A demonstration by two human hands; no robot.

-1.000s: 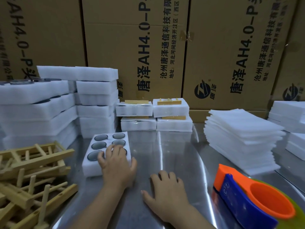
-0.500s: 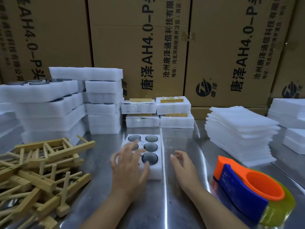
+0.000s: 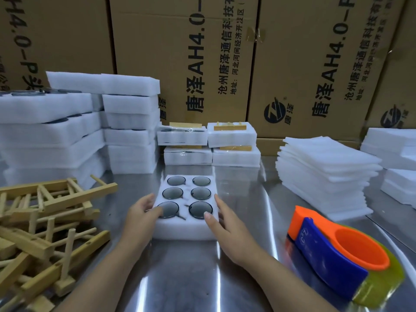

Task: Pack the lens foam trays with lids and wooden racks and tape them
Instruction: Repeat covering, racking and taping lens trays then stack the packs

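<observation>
A white foam tray (image 3: 186, 230) with several dark round lenses lies flat on the steel table, straight ahead. My left hand (image 3: 141, 218) holds its left edge, thumb resting on the top by the nearest left lens. My right hand (image 3: 225, 224) holds the right edge, thumb on the top by the nearest right lens. A heap of wooden racks (image 3: 42, 224) lies to the left. A stack of thin foam lids (image 3: 324, 170) stands to the right. The orange and blue tape dispenser (image 3: 337, 253) sits at the near right.
Tall stacks of foam trays (image 3: 67, 131) stand at the back left. Taped packs with wooden racks (image 3: 209, 143) sit in the back centre. More foam (image 3: 396, 163) is at the far right. Cardboard cartons (image 3: 202, 64) wall the back.
The lens tray has slid from the left to the centre of the table. My right hand has come off the table onto the tray's right edge, and both hands now hold it.
</observation>
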